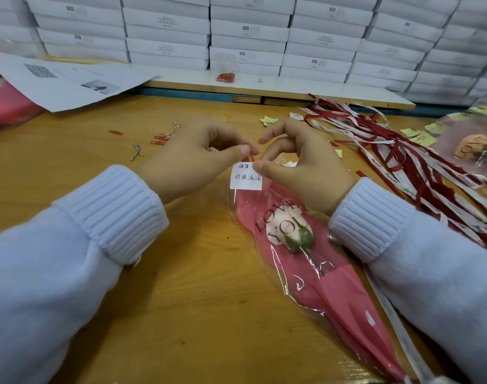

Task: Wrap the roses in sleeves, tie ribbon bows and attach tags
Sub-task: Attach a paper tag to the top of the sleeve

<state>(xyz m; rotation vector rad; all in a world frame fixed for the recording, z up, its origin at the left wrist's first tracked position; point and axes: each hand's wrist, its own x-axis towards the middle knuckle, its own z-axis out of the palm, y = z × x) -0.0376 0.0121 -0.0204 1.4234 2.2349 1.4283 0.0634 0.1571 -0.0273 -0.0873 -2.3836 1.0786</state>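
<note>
A wall of stacked white boxes (247, 31) fills the far side, standing behind the wooden table (181, 286). Printed paper sheets (70, 81) lie at the far left, partly over the table edge. A tangle of red and white ribbons (397, 159) spreads over the right side, with small yellow tags (419, 135) scattered just beyond it.

The wrapping sleeve (333, 295), clear film over pink paper, lies flat on the table right of centre. Its long axis runs on a diagonal: the wide open mouth is far and left, under the hands, and the narrow end points near and right, reaching the near edge of the view. Inside, the pale rose (285, 228) has its bloom toward the far end and its green stem pointing near-right.

Both hands meet at the sleeve's mouth. The left hand (192, 159) has its fingers curled, thumb and forefinger pinching a red paper clip (250, 157) right at the tag's top edge. The right hand (306, 167) pinches the upper right corner of the tag, with its forefinger arched up and free.

The white tag (246, 180) sits on the far left rim of the sleeve, just below the fingertips, its handwriting upright to the wearer.

Loose red clips (116, 132) lie on the table left of the hands.
</note>
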